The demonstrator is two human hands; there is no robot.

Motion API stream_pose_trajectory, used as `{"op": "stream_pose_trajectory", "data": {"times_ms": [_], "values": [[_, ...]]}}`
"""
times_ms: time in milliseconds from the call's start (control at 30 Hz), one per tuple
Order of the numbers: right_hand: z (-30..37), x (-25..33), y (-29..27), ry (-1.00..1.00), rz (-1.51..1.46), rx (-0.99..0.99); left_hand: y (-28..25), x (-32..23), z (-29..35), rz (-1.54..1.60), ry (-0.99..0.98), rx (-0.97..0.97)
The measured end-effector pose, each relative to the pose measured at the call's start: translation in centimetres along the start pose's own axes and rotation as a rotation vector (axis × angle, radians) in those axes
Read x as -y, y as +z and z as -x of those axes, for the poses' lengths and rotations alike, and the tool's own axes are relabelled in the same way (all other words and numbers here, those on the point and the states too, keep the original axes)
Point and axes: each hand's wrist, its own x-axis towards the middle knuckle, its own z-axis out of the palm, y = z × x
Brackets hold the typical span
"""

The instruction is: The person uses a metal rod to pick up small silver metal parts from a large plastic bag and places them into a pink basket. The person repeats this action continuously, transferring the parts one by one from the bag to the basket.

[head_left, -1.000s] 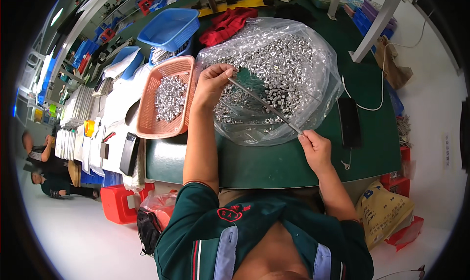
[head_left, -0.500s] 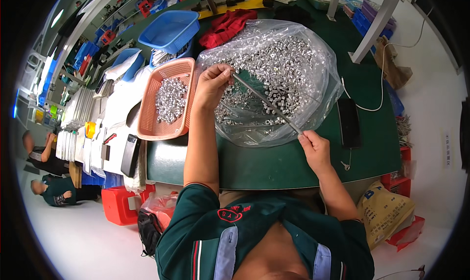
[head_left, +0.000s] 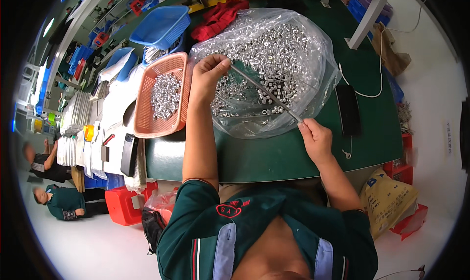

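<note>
A thin grey metal rod (head_left: 267,92) slants between my two hands, above a clear plastic bag (head_left: 320,79). My left hand (head_left: 209,76) pinches its upper, far end with thumb and fingers. My right hand (head_left: 316,137) grips the lower, near end close to the table's front. Beneath the rod, the spread bag holds a heap of small silvery metal pieces (head_left: 281,49). Left of my left forearm, a pink plastic basket (head_left: 138,117) contains more such metal pieces (head_left: 165,96). Whether any piece is threaded on the rod under my fingers, I cannot tell.
A dark phone (head_left: 348,111) lies on the green table (head_left: 264,162) right of the bag, near a white cable (head_left: 364,94). Blue baskets (head_left: 159,27) and a red cloth (head_left: 218,20) stand behind. A metal post (head_left: 367,20) rises at back right. Two people are far left.
The table and its contents sit slightly higher in the picture, as the view shifted. Both hands keep their grip on the rod, which holds nearly the same slant.
</note>
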Motion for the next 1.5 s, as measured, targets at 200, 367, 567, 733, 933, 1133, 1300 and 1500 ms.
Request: {"op": "stream_pose_trajectory", "data": {"times_ms": [200, 367, 567, 733, 933, 1133, 1300, 1500], "values": [[0.1, -0.2, 0.3, 0.06, -0.049, -0.002, 3.5, 2.0, 1.1, -0.078, -0.26, 0.467], [0.2, -0.5, 0.1, 0.219, -0.146, -0.014, 1.7, 4.3, -2.0, -0.763, 0.035, 0.093], [0.1, -0.5, 0.0, 0.202, -0.196, -0.053, 2.4, 6.7, -4.5, -1.104, 0.174, 0.082], [0.1, -0.5, -0.2, 0.192, -0.215, -0.059, 3.3, 8.1, -5.2, -1.122, 0.228, 0.059], [0.1, -0.6, -0.3, 0.184, -0.222, -0.052, 3.7, 8.9, -5.4, -1.219, 0.129, 0.103], [0.0, -0.3, -0.4, 0.189, -0.236, -0.043, 3.5, 8.0, -3.8, -1.233, 0.236, 0.158], [0.0, -0.4, -0.4, 0.199, -0.242, -0.041, 3.4, 8.1, -3.6, -1.224, 0.285, 0.144], [-0.1, -0.4, -0.2, 0.239, -0.25, -0.026, 2.3, 6.7, -3.2, -0.639, 0.002, 0.062]]}}
